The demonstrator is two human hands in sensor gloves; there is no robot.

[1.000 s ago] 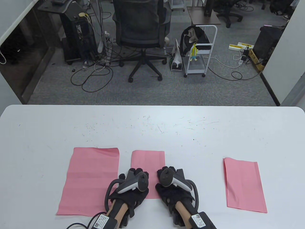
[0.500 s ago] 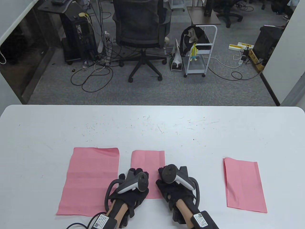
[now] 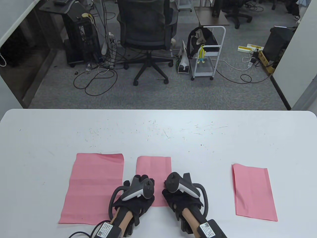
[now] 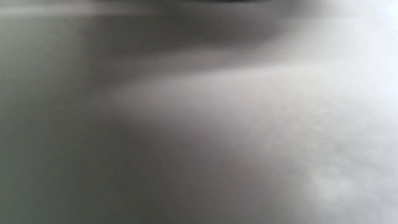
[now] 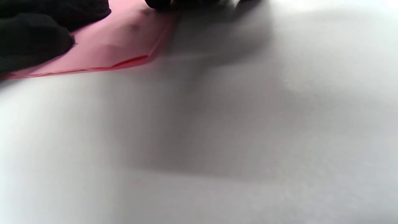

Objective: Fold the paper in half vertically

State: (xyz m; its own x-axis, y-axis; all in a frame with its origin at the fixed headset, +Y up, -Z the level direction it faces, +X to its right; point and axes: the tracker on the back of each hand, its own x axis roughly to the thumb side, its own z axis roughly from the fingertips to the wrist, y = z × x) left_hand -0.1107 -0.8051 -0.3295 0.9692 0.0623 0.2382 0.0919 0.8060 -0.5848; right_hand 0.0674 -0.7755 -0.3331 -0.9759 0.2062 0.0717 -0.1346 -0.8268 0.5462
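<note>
Both gloved hands, left [image 3: 135, 198] and right [image 3: 182, 195], flat, fingers relaxed, pressing narrow folded pink paper sheet [image 3: 153, 166], lower centre, white worktop [image 3: 158, 133]

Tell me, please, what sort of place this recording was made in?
Most likely an office or lab workspace: a white table faces carpeted floor with an office chair, a computer tower trailing cables, and a small white cart.

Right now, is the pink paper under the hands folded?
Folded: the middle paper is narrower than the left sheet, and doubled layers show at its edge.
</note>
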